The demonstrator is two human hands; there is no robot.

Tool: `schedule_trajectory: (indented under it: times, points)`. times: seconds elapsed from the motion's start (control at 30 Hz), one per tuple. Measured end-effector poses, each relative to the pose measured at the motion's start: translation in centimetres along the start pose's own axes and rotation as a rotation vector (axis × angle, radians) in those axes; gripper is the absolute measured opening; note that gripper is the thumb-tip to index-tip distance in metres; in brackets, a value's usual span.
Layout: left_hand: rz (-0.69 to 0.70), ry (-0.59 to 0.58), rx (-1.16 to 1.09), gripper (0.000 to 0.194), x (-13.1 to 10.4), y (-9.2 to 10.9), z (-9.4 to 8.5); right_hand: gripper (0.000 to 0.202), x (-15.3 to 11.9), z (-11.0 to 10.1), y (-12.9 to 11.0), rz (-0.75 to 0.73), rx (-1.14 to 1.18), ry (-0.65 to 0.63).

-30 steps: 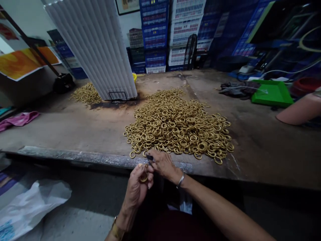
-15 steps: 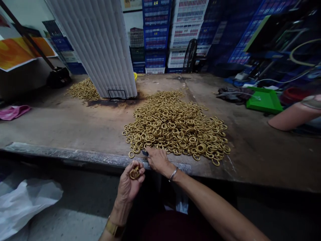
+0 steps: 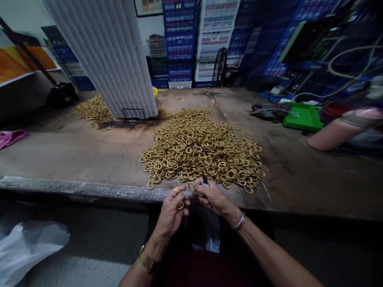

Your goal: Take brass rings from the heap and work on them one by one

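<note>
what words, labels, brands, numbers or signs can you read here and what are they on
None can be read.
Blue crates: small yellow marks, too blurred to read.
Framed picture: cut off by the view, no legible words.
Gold-coloured rings: no lettering visible.

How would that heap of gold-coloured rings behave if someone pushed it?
The heap of rings would probably spread, since they look loose and overlapping. The ring at its near left edge would likely slide rather than roll, as it lies flat. All seem stiff, judging by their round outlines.
</note>
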State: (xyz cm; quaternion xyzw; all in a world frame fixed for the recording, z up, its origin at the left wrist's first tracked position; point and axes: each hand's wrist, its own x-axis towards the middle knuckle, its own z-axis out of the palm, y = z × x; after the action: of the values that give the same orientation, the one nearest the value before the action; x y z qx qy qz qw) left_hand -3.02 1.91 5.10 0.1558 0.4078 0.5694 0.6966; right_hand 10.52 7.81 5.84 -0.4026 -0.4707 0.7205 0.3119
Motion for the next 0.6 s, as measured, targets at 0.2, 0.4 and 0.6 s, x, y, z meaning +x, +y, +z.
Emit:
schedule_trajectory:
  times: [0.2, 0.4, 0.6]
  points:
    - [0.049, -0.025, 0.114, 0.027, 0.6, -2.3, 2.3, 0.03, -1.4, -0.3, 1.6, 0.015, 0.176, -0.016]
    - [0.127, 0.104, 0.455, 0.029, 0.8, -2.4, 2.0, 0.012, -1.6, -1.1, 1.2, -0.217, -0.317, 0.243]
    - [0.396, -0.053, 0.805, 0.024, 1.5, -2.6, 2.1, 0.008, -2.6, -1.7, 0.4, -0.321, -0.609, 0.214]
